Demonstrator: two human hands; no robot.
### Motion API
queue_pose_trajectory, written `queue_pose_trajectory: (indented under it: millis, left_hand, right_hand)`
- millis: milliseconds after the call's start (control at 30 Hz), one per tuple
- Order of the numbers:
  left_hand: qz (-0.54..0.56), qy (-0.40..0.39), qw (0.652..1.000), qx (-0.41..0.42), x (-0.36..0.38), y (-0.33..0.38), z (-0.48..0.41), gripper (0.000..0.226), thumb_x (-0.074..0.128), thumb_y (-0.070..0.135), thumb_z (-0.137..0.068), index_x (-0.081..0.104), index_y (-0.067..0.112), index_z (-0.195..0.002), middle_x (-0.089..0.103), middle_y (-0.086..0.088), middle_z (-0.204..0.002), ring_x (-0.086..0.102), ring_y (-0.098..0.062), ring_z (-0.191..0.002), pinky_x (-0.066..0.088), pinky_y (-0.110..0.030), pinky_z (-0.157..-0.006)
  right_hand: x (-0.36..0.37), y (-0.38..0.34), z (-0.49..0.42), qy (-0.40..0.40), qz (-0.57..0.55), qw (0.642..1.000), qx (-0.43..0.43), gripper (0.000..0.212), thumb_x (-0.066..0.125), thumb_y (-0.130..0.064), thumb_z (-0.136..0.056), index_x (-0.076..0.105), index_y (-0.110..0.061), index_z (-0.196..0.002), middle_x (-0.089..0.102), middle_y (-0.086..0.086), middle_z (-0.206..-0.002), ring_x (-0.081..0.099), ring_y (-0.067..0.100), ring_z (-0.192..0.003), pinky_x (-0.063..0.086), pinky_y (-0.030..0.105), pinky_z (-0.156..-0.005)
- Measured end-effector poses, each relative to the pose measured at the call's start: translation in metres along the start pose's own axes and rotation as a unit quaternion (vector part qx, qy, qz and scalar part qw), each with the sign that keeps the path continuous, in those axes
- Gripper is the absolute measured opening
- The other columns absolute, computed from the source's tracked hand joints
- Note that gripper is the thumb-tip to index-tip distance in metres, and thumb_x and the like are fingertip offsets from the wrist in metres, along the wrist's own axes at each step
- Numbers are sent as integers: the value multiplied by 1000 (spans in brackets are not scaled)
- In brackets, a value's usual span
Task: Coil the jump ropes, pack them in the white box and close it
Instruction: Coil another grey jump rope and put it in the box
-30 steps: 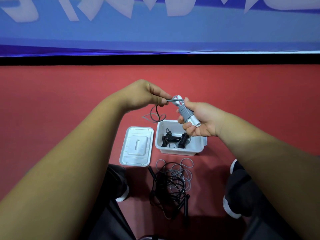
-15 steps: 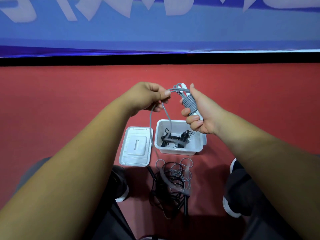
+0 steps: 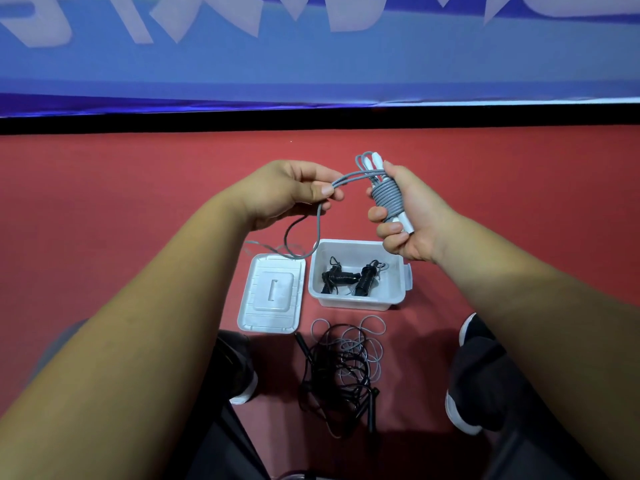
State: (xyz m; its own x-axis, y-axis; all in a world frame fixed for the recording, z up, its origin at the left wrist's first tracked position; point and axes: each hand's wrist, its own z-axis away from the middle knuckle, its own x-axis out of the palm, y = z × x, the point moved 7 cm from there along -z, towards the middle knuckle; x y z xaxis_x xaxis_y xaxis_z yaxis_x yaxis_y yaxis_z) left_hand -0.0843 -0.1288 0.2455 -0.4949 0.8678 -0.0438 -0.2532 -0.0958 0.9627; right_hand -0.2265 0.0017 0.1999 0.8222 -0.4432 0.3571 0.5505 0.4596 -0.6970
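My right hand (image 3: 412,216) grips a grey jump rope (image 3: 387,199) whose cord is wound in tight turns round its white handles. My left hand (image 3: 291,192) pinches the free grey cord, which runs from the bundle and hangs down in a loop toward the floor. Below, the open white box (image 3: 360,301) sits on the red floor with two coiled black jump ropes (image 3: 348,279) inside. Its white lid (image 3: 272,299) lies flat just left of the box.
A tangled heap of black and grey ropes (image 3: 343,362) lies on the red floor in front of the box, between my two black shoes (image 3: 474,372). A blue banner (image 3: 311,57) with a black base strip runs across the back.
My left hand has drawn the free cord out to the left and lower, away from the bundle. More grey turns sit on the handles. The trailing loop has lifted off the heap.
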Motion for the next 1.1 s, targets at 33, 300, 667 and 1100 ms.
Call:
queue_pose_trajectory:
  millis: [33,300,667,1100]
  left_hand:
    - [-3,0,1000,2,-1,1,1,26,64,4,-99,71,10,-123,76,-7,-107,67,-16,-86,57,-26,-87]
    - [-50,-13,998,-32,0,-5,4,19,67,4,-97,72,8,-115,75,-6,-98,69,-15,-85,56,-36,-91]
    - [-233,-1,972,-9,5,-6,3,15,77,4,-91,75,12,-103,75,-6,-90,72,-19,-86,63,-36,-87]
    - [-323,-30,941,96,15,12,8,32,63,-3,-89,73,20,-109,76,-2,-101,65,-7,-86,54,-28,-85]
  right_hand:
    - [0,-1,0,-3,-3,1000,0,42,57,-72,-91,58,-30,-93,44,-7,-67,24,8,-43,16,15,-39]
    - [7,-8,4,-29,-3,1000,-10,44,53,-65,-94,57,-22,-106,42,-6,-67,22,8,-42,13,16,-39]
    - [33,1,23,-165,58,983,45,55,46,-67,-97,66,-16,-99,34,-5,-62,12,7,-39,8,15,-41]
    - [52,39,42,-369,115,902,191,61,41,-64,-99,52,-40,-154,35,-5,-55,17,7,-35,15,12,-40]
